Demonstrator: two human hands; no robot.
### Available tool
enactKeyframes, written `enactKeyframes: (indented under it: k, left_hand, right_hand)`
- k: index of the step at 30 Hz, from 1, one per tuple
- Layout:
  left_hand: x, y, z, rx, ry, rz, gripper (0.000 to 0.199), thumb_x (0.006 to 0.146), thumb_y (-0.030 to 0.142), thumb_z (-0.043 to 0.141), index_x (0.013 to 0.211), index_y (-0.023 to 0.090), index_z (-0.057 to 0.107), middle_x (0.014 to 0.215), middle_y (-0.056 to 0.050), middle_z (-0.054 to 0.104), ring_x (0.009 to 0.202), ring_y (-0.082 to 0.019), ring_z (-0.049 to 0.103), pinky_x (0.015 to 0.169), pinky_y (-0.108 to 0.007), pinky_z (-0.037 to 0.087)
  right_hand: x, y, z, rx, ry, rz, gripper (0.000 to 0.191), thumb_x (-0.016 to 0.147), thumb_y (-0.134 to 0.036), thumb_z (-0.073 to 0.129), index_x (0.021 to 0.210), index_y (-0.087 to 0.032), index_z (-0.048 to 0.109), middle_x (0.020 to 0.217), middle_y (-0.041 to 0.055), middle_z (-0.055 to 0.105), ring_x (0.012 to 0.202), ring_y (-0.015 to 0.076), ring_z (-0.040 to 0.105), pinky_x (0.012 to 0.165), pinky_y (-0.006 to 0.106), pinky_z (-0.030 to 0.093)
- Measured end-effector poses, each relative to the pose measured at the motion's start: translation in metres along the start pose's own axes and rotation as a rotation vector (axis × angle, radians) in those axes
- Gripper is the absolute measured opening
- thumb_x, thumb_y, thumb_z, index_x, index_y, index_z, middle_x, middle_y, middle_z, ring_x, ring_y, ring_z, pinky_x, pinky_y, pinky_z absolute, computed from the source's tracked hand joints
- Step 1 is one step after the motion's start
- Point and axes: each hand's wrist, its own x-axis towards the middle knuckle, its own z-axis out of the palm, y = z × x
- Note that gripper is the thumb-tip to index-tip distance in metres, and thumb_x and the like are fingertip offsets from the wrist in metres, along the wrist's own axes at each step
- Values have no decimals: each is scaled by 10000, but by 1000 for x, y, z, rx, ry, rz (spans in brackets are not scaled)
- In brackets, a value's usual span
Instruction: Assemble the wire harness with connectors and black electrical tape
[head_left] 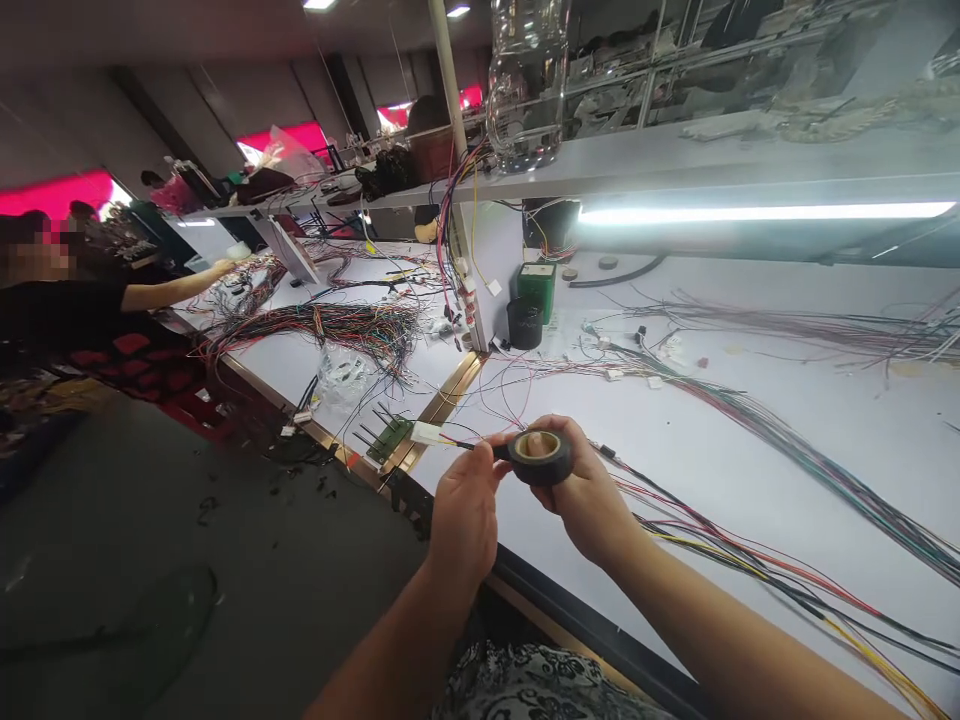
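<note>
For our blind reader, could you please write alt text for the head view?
The right hand holds a roll of black tape while the left hand pinches a wire lead with a white connector, above a white workbench strewn with wires.

The only view comes from a camera worn on the person's head, looking forward and down over the forearms. The left hand (465, 510) and right hand (589, 490) sit near the lower middle, close to the camera. The white table (750, 430) runs from close by off to the right, and the shelf (637, 165) crosses the upper part, farther away. The view is wide and tilted, with the floor (187, 560) at lower left and another person (60, 310) well off at the left edge. With a single camera, no part is shared.
</note>
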Motion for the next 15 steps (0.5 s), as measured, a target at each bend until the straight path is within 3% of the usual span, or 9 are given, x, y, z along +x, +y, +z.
enactKeyframes:
  k: [2,5,8,10,12,15]
  left_hand:
    - [-1,-3,0,12,-17,23,270,887,390,570,951,174,720,1021,-91,709,1106,-249,589,992,-424,405]
    - [-1,4,-4,86,-132,131,263,876,398,586,965,197,730,984,-87,730,1157,-262,569,1027,-441,376]
    - [2,22,-9,268,-276,172,280,859,423,596,943,200,744,955,-108,738,1097,-289,610,985,-453,416]
    - [4,35,-9,473,-339,172,292,857,428,594,939,196,751,964,-115,738,1023,-290,645,948,-435,447]
    - [6,45,-6,687,-338,177,286,867,412,581,956,200,752,1001,-105,733,946,-268,672,905,-393,476]
    - [8,46,-2,809,-232,165,322,904,424,514,1036,221,726,1108,-78,705,750,-204,703,750,-326,533]
  right_hand:
    - [3,4,-2,-19,-25,-7,218,794,-275,549,995,-241,471,536,-90,453,439,80,389,425,185,291]
    - [8,8,-11,33,-67,129,163,760,-240,518,920,-225,486,448,-114,364,367,78,338,375,183,226]
    - [14,6,-27,-4,-226,347,248,708,-198,565,948,-209,503,574,-80,465,375,42,309,359,169,148]
    - [14,2,-39,-77,-382,440,288,757,-238,586,1033,-220,505,693,-56,501,384,18,298,365,164,123]
    - [11,0,-49,-136,-469,372,294,846,-326,556,1123,-258,487,852,-23,524,405,8,342,368,164,165]
    - [4,3,-58,-294,-468,-14,368,920,-314,481,1280,-332,404,1142,46,494,573,51,514,438,196,376]
